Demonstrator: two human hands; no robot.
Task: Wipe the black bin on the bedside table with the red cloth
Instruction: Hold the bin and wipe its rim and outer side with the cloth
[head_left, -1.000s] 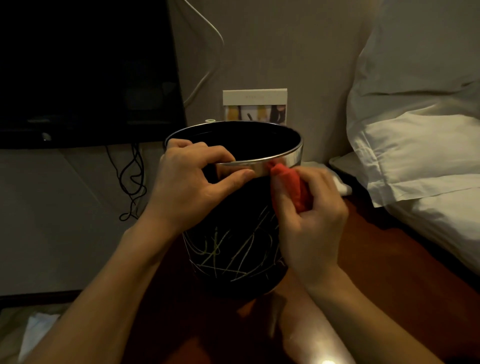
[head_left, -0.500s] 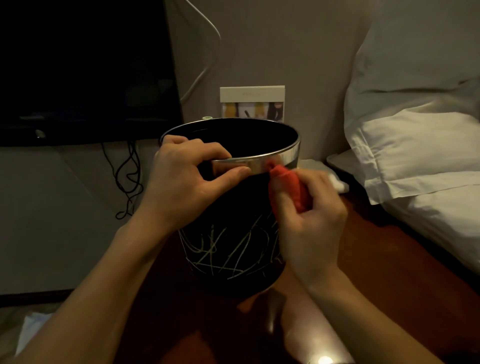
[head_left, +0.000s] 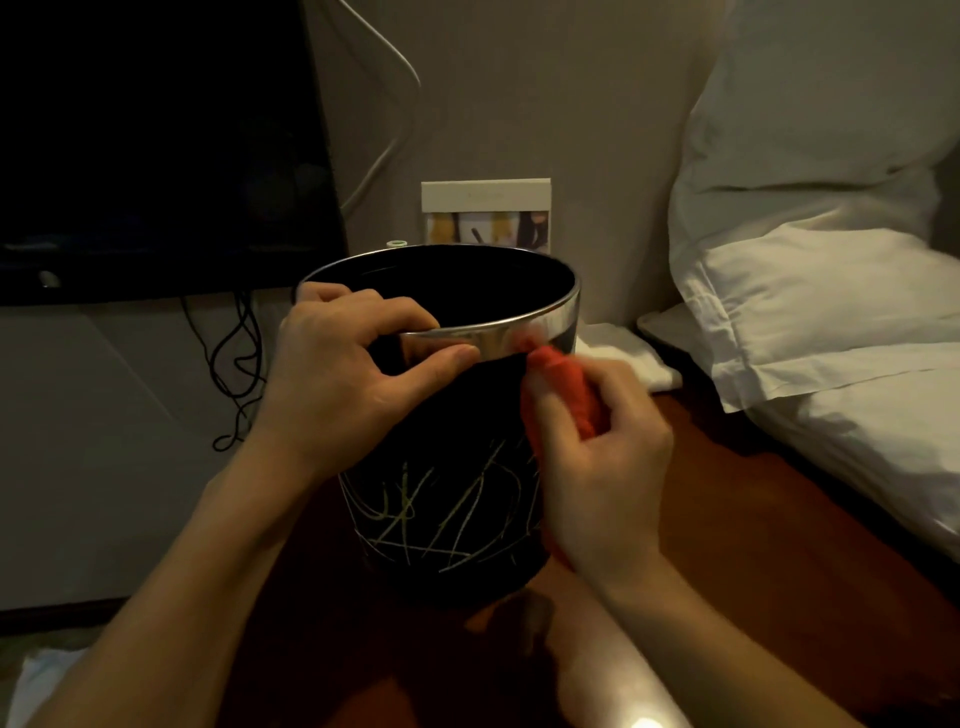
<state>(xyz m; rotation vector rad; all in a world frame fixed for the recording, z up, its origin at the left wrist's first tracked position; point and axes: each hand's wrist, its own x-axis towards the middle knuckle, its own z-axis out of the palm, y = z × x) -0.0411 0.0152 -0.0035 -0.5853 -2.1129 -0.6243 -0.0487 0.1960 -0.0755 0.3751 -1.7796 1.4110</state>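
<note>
A black bin (head_left: 447, 499) with pale scribble lines and a shiny metal rim stands upright on the dark red-brown bedside table (head_left: 727, 545). My left hand (head_left: 343, 374) grips the near left part of the rim, fingers inside and thumb on the metal band. My right hand (head_left: 597, 457) holds the bunched red cloth (head_left: 566, 384) against the bin's right side, just under the rim.
White pillows (head_left: 810, 291) lie close on the right, at the table's edge. A small card (head_left: 485, 215) leans on the wall behind the bin, with a folded white cloth (head_left: 628, 353) beside it. A dark screen (head_left: 156, 145) and hanging black cables (head_left: 234, 364) are on the left.
The red cloth has slipped slightly down from the metal rim onto the black wall. My left hand keeps the same grip on the rim.
</note>
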